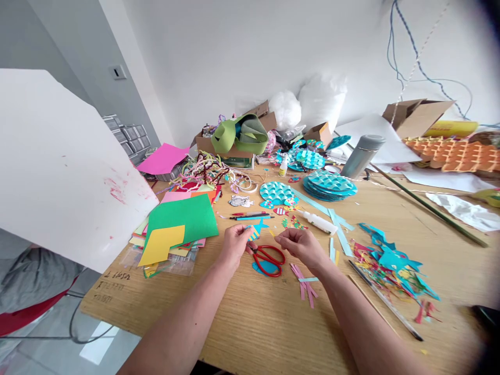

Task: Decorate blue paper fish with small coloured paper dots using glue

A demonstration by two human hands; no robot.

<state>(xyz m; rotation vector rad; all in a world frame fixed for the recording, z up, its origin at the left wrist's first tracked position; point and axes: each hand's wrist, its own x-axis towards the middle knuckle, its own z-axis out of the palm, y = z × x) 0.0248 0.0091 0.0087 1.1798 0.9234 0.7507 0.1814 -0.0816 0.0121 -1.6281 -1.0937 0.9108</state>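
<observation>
My left hand (234, 240) is closed on a blue paper fish (258, 229) with yellow stripes, its tail pointing up and right. Between the fingertips of my right hand (300, 244) is what looks like a thin yellow paper strip (272, 233), held a little to the right of the fish. Red-handled scissors (269, 260) lie just below the hands, their blades partly hidden by my left fingers. Under the handles rests a blue paper piece (261, 267). Pink paper strips (303, 285) lie near my right wrist.
Coloured paper sheets (199, 219) are stacked on the left. A white glue bottle (320, 223) lies beyond my right hand, near blue scalloped paper discs (330, 185) and a grey flask (363, 156). Paper scraps (396, 260) and a brush (385, 299) are on the right.
</observation>
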